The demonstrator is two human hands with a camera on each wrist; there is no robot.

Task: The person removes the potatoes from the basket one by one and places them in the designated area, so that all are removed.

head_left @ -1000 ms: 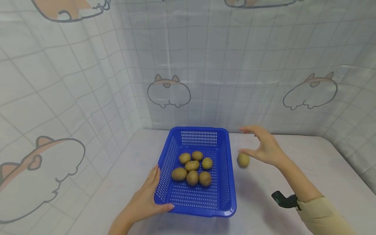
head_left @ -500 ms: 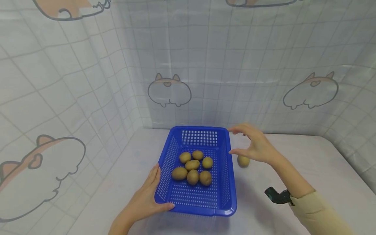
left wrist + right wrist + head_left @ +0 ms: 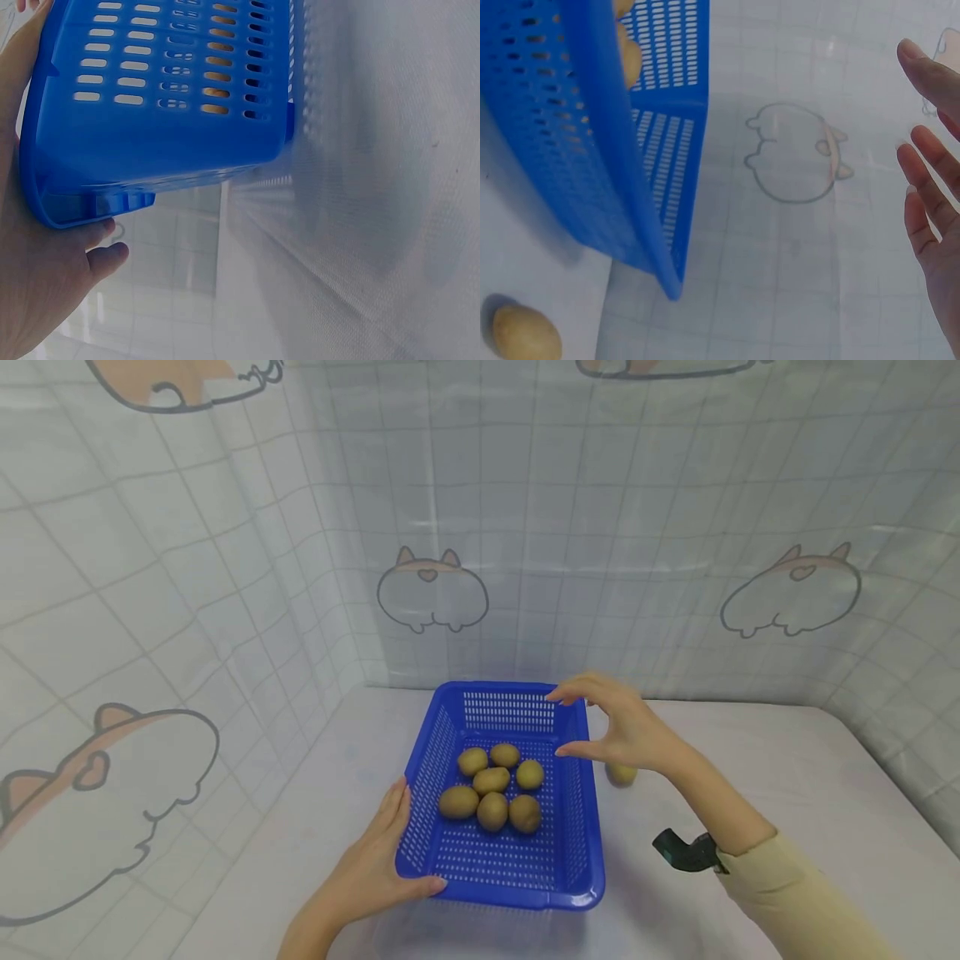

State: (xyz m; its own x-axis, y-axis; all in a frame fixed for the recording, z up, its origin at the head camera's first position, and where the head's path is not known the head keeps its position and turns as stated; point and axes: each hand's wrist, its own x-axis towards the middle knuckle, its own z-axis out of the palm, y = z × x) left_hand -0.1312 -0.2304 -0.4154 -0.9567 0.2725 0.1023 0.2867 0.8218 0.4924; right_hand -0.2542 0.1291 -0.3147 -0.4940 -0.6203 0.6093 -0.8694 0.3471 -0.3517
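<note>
Basket (image 3: 517,898) touches the spread left grip (image 3: 369,867); right grip (image 3: 627,727), gaping wide, hovers above.

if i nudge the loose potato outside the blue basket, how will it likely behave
The loose potato may well roll, since its sides are rounded and it lies outside the basket on a flat-looking table. It would probably feel firm and not squash, as no dents show in its smooth skin.
</note>
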